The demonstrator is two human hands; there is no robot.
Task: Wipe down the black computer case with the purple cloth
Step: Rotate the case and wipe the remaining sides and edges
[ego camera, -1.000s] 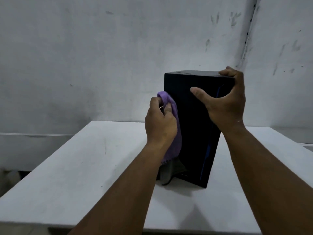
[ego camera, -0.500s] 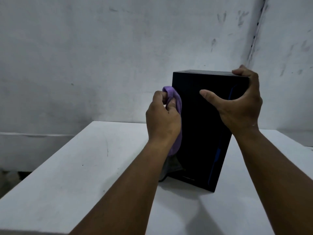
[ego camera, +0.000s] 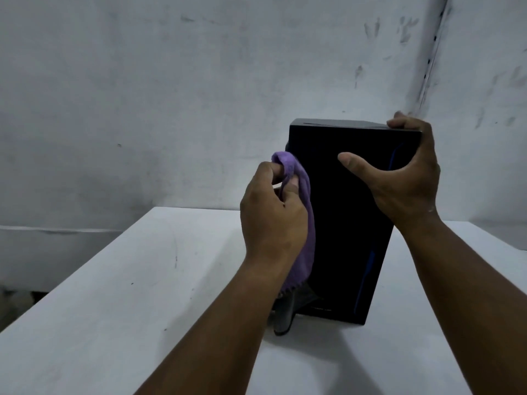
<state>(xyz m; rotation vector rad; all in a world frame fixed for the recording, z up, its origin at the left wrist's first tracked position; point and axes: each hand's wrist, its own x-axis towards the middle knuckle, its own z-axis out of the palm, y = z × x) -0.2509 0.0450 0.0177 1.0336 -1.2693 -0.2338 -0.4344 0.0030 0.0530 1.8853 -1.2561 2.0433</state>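
Observation:
A tall black computer case (ego camera: 342, 238) stands upright on the white table (ego camera: 119, 295), with a thin blue line down its right edge. My left hand (ego camera: 272, 215) grips the purple cloth (ego camera: 302, 223) and holds it against the case's left side, near the upper half. The cloth hangs down to the case's base, where its lower end looks grey in shadow. My right hand (ego camera: 399, 178) grips the case's top right corner, with the thumb on the near face and fingers curled over the top.
A stained grey wall (ego camera: 171, 95) rises close behind the table. The table's left edge drops off to a dark floor area (ego camera: 17, 295) at the lower left.
My left hand with the cloth has slid slightly down and left along the case's side. The view has shifted a little, so the case now sits further right.

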